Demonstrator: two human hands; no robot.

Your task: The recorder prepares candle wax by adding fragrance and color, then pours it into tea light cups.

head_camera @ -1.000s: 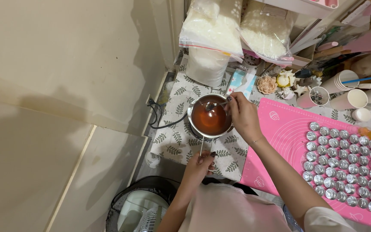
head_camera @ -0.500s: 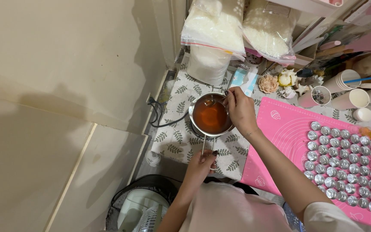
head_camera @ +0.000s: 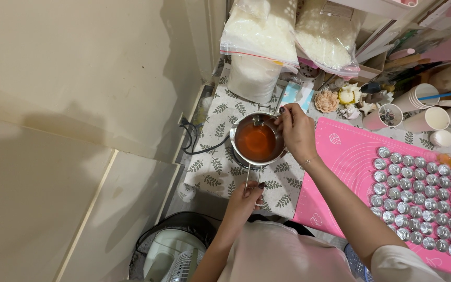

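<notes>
A small steel pot (head_camera: 240, 129) holds orange-brown liquid (head_camera: 256, 142) on a leaf-patterned cloth. My left hand (head_camera: 245, 200) grips the pot's wire handle (head_camera: 252, 176) at the table's near edge. My right hand (head_camera: 295, 131) pinches a metal spoon (head_camera: 260, 121) whose bowl dips into the liquid at the pot's far rim. To the right lies a pink silicone mat (head_camera: 346, 163) carrying several rows of small round metal cups (head_camera: 417, 201).
Bags of white flakes (head_camera: 288, 36) hang over the table's back. Paper cups (head_camera: 417, 109), small flower-shaped pieces (head_camera: 335, 99) and tools crowd the back right. A black cable (head_camera: 197, 143) runs off the left edge. A fan (head_camera: 176, 258) stands on the floor below.
My right hand and the spoon have shifted slightly around the pot's far rim, stirring the liquid. My left hand stays on the handle.
</notes>
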